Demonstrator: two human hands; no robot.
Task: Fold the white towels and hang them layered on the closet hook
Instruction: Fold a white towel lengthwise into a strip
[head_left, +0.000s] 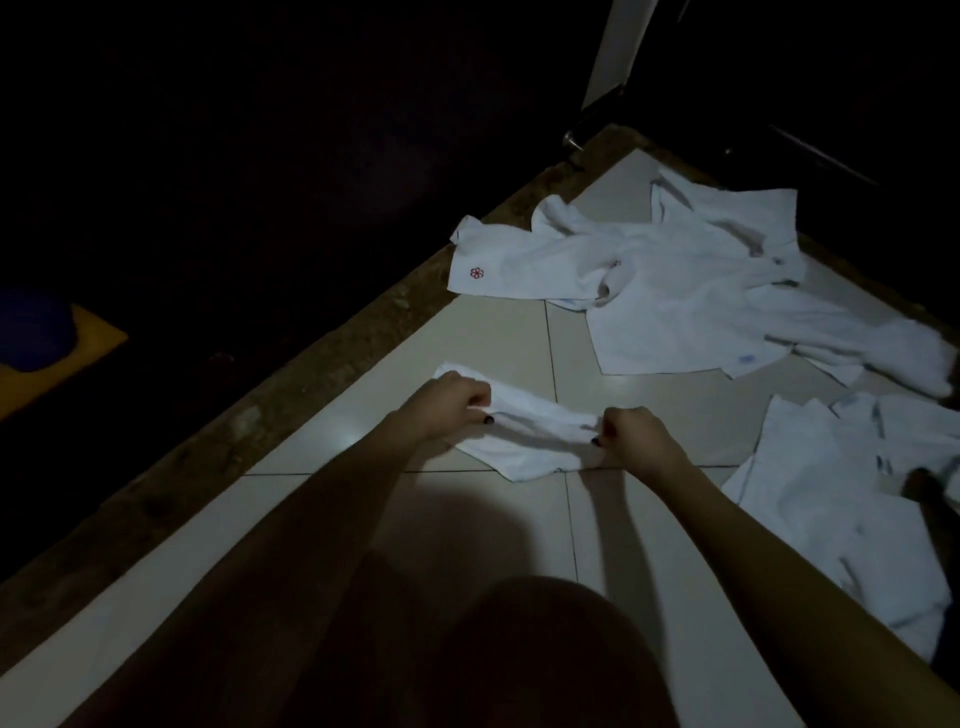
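While low over the floor, left hand and right hand each tight around one white towel.

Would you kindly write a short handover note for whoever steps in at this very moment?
Left hand grips one end of a small white towel, and right hand grips the other end, low over the tile floor.
A crumpled pile of towels lies farther ahead, and a second heap lies at the right.
Done: nothing visibly folded or hung.
Left: fold every towel and layer them on the hook, which is out of view.
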